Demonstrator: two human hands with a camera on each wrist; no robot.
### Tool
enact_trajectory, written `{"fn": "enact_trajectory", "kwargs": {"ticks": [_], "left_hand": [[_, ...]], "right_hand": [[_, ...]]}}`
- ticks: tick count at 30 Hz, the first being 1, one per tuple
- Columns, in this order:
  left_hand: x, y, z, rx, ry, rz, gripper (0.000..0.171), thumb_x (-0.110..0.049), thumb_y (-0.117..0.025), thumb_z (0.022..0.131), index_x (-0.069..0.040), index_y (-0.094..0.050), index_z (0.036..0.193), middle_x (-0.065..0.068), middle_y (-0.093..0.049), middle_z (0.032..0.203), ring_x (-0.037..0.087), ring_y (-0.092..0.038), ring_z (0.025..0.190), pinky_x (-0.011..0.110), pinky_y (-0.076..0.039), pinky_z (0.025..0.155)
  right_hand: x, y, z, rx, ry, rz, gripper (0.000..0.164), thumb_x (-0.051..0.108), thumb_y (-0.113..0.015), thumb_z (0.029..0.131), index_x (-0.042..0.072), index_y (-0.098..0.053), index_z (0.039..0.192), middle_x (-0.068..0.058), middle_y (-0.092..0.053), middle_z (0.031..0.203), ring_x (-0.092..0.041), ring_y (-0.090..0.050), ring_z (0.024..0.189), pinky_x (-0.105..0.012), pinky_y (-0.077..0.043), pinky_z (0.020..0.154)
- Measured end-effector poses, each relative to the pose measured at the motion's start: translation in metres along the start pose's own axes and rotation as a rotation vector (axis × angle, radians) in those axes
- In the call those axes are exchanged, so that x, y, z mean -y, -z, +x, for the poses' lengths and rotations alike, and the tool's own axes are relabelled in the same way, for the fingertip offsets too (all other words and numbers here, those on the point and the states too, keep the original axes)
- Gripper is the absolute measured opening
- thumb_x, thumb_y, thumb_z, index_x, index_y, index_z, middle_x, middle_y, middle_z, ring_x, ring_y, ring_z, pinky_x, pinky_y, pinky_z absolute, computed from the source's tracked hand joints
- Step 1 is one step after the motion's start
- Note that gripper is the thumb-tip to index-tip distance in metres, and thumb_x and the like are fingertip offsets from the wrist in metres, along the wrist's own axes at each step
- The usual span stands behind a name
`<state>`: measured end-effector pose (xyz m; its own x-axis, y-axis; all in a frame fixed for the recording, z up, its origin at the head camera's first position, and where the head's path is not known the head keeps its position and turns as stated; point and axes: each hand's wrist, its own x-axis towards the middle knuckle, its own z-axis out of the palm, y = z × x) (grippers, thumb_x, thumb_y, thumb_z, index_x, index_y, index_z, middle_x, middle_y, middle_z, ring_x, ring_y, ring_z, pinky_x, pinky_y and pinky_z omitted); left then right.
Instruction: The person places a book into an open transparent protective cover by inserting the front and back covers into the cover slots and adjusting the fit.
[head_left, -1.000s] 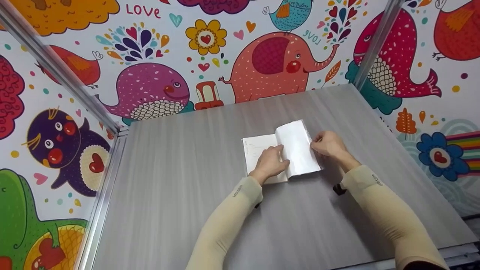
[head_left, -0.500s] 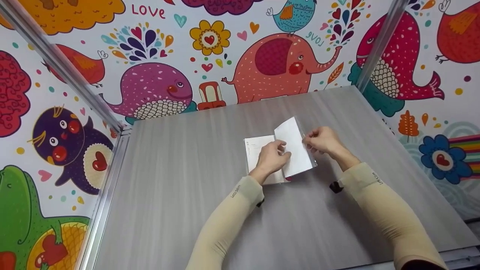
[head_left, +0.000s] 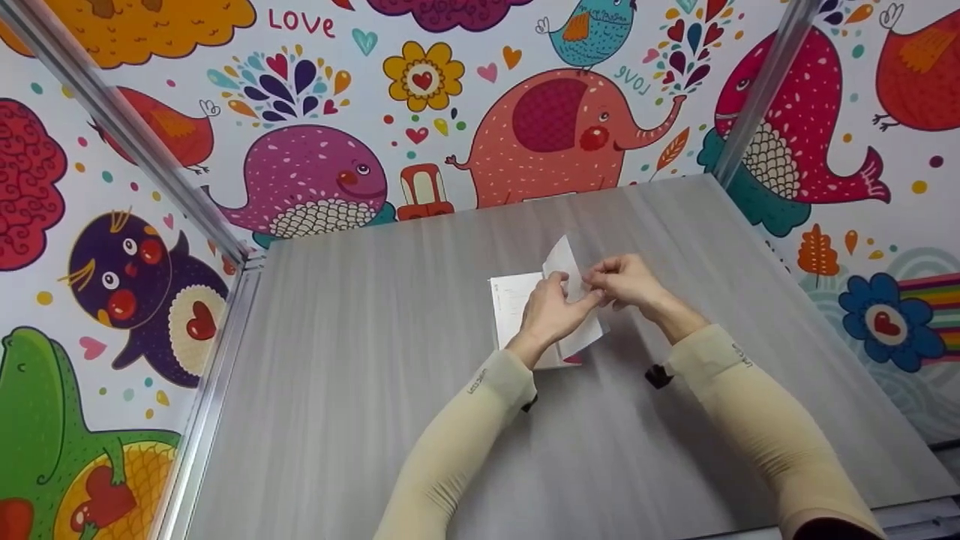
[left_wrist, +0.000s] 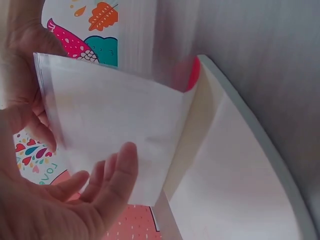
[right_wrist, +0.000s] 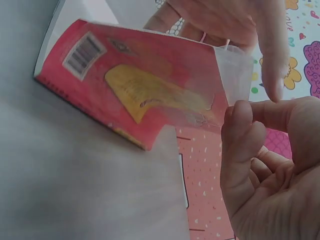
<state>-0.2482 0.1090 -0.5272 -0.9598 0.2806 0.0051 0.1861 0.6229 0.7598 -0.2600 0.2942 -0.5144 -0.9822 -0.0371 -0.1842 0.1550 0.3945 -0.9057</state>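
A small open book (head_left: 514, 300) lies on the table, its right-hand cover lifted upright. The right wrist view shows that cover's red outside (right_wrist: 165, 65), with a barcode and a yellow patch. A clear plastic book cover (right_wrist: 237, 70) wraps it and sticks out past its free edge. My right hand (head_left: 628, 281) pinches this plastic edge between thumb and fingers. Over the book's middle is my left hand (head_left: 553, 313), its fingers loosely extended against the pale inner side of the raised cover (left_wrist: 115, 120). Its thumb reaches close to the right fingertips.
The grey wood-grain table (head_left: 360, 375) spreads around the book. Printed cartoon walls (head_left: 435, 135) enclose its back and sides, with metal frame posts (head_left: 765, 90) at the corners. A black wrist device (head_left: 658, 376) hangs under the right forearm.
The book's right cover has swung up from nearly flat to upright, towards the left. My right hand has moved left with its edge, while my left hand has shifted slightly right.
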Motion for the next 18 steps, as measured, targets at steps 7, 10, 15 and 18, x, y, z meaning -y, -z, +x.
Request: {"fn": "enact_trajectory", "kwargs": {"ticks": [7,10,15,18], "left_hand": [[0.004,0.007,-0.002,-0.005,0.032,0.017,0.073,-0.055,-0.07,0.092,-0.007,-0.058,0.146,0.011,-0.068,0.123,0.025,-0.066,0.111,0.041,-0.054,0.093],[0.007,0.01,-0.001,-0.02,0.027,0.016,0.066,-0.046,-0.069,0.092,-0.005,-0.059,0.144,0.012,-0.07,0.121,0.027,-0.067,0.111,0.043,-0.054,0.093],[0.014,0.017,0.001,-0.028,0.043,-0.025,0.06,-0.04,-0.068,0.093,-0.004,-0.062,0.141,0.011,-0.076,0.116,0.026,-0.071,0.107,0.04,-0.056,0.091],[0.019,0.022,0.002,-0.039,0.056,-0.039,0.055,-0.036,-0.067,0.094,-0.004,-0.063,0.139,0.009,-0.078,0.112,0.023,-0.073,0.103,0.038,-0.057,0.089]], "right_hand": [[0.007,-0.011,0.002,0.08,0.0,0.054,0.032,0.023,-0.069,0.103,-0.005,-0.073,0.119,-0.002,-0.076,0.086,-0.01,-0.07,0.064,-0.024,-0.053,0.052],[0.008,-0.014,0.003,0.105,0.02,0.033,0.032,0.021,-0.068,0.103,-0.006,-0.072,0.122,-0.002,-0.077,0.087,-0.012,-0.072,0.067,-0.024,-0.055,0.054],[0.007,-0.019,0.004,0.1,0.077,-0.044,0.03,0.018,-0.069,0.102,-0.007,-0.073,0.117,-0.004,-0.076,0.084,-0.015,-0.073,0.067,-0.025,-0.056,0.054],[0.005,-0.02,0.005,0.076,0.113,-0.106,0.025,0.016,-0.07,0.101,-0.006,-0.075,0.111,-0.004,-0.074,0.08,-0.015,-0.071,0.065,-0.024,-0.055,0.052]]}}
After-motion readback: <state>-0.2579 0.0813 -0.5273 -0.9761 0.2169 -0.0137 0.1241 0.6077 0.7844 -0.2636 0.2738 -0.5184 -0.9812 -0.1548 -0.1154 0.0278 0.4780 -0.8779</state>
